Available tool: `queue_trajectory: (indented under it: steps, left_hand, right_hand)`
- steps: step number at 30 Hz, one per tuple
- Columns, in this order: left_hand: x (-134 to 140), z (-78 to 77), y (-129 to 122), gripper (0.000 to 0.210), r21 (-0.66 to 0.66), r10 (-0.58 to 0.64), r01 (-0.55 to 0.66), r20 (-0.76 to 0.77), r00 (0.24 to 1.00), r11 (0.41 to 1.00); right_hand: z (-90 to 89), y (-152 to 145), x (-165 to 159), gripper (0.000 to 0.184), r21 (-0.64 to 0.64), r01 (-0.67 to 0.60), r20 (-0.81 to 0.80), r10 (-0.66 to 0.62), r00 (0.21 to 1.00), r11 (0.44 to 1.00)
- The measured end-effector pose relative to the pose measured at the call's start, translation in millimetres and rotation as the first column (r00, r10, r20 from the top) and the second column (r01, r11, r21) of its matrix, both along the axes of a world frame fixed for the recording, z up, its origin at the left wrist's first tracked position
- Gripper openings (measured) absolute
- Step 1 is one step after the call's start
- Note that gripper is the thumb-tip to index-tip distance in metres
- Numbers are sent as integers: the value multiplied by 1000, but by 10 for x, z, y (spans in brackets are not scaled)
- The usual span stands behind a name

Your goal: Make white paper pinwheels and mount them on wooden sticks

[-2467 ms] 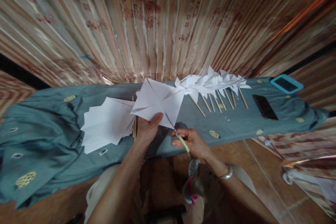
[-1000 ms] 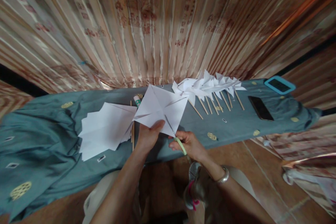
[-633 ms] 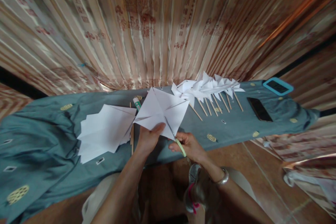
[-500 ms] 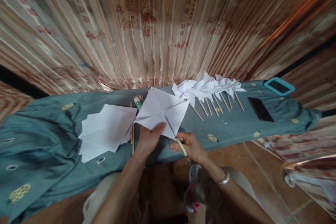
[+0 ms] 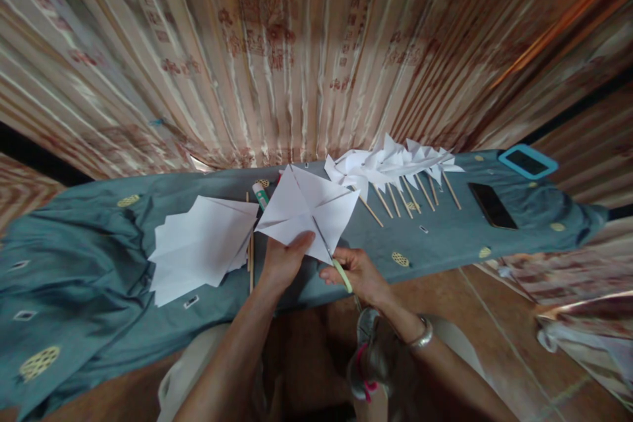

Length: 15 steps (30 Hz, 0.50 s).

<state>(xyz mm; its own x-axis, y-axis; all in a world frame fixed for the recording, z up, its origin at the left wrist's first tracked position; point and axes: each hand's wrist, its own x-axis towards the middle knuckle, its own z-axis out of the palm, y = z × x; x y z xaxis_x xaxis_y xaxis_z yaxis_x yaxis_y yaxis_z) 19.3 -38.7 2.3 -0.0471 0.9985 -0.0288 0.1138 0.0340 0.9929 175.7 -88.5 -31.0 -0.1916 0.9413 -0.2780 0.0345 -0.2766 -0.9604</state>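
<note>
A white square of paper (image 5: 301, 201), creased and slit near its corners, is held up over the cloth. My left hand (image 5: 289, 258) pinches its lower edge, thumb on top. In my right hand (image 5: 359, 271) is a pair of scissors (image 5: 341, 275) with light green handles. Their blades lie along the paper's near corner, pointing toward its middle. To the left rests a stack of white paper sheets (image 5: 200, 247), with wooden sticks (image 5: 251, 264) beside it. Several white paper pinwheels (image 5: 390, 165) on sticks lie in a row at the back right.
A green-and-white glue stick (image 5: 260, 194) lies behind the held paper. At the right are a black phone (image 5: 493, 205) and a blue-framed device (image 5: 528, 161). A grey-green patterned cloth (image 5: 435, 247) covers the narrow table, and a pleated curtain (image 5: 297, 66) hangs behind it.
The paper and both hands have shifted very slightly to the right in view. The grip on paper and scissors is the same.
</note>
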Motion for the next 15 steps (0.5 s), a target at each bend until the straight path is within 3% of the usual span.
queue_trajectory:
  steps: [5,15]
  left_hand:
    - [0,20,10,8,51,-14,15,-20,1000,999]
    - [-1,27,10,13,20,15,-15,-23,1000,1000]
  right_hand:
    - [9,5,-6,41,-21,-4,-27,3,1000,1000]
    - [-20,1,-10,42,-12,7,-4,-7,1000,1000]
